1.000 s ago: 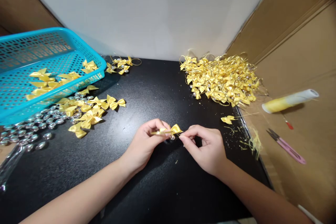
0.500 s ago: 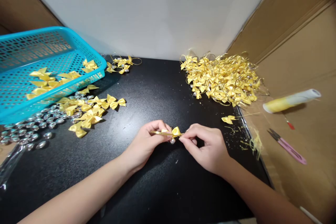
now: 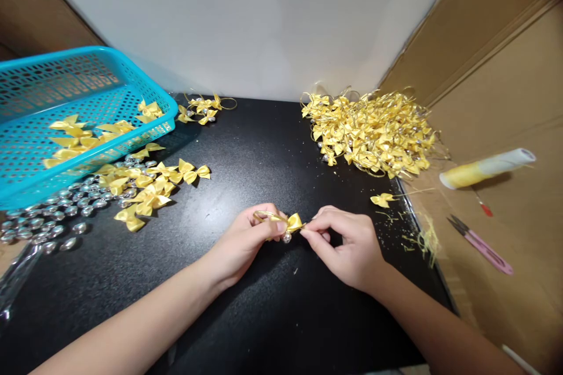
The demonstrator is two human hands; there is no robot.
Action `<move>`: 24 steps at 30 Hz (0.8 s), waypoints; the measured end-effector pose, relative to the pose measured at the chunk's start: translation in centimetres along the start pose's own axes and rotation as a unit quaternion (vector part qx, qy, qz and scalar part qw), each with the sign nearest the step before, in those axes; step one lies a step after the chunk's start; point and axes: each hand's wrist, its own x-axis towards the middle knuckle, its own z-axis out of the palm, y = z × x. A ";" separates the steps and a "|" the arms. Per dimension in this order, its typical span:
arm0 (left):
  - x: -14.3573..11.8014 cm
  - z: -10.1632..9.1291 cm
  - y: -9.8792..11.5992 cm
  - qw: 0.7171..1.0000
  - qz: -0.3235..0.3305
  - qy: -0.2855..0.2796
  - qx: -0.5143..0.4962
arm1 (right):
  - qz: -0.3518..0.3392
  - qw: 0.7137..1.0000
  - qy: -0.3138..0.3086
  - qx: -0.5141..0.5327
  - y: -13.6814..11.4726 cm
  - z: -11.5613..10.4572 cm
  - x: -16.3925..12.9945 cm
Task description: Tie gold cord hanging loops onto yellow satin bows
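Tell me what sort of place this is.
Probably a small craft workbench: a heap of finished bows, loose silver beads, a blue basket, and snips on cardboard.

Single head view, looking forward-down over black table [image 3: 246, 146], near hands; far edges probably distorted.

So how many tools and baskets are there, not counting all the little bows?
Blue basket: 1
Pink snips: 1
Spool of yellow thread: 1
Big pile of finished bows: 1
Total: 4
The bows and silver beads are too many to count.
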 end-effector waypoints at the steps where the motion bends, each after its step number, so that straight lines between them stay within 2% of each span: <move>1: 0.0 0.0 0.0 1.000 0.000 0.002 0.001 | 0.004 1.000 -0.002 0.000 -0.1 0.0 0.0; 5: -0.1 -0.1 -0.1 1.000 0.000 0.006 0.008 | 0.014 1.000 -0.008 -0.004 -0.2 -0.1 0.1; 11: -0.1 -0.3 -0.2 1.000 -0.008 0.005 0.009 | -0.009 1.000 -0.012 -0.009 0.0 -0.1 0.1; 24: -0.1 0.1 0.0 1.000 -0.016 -0.007 -0.010 | 0.016 1.000 -0.011 0.013 0.0 0.2 0.0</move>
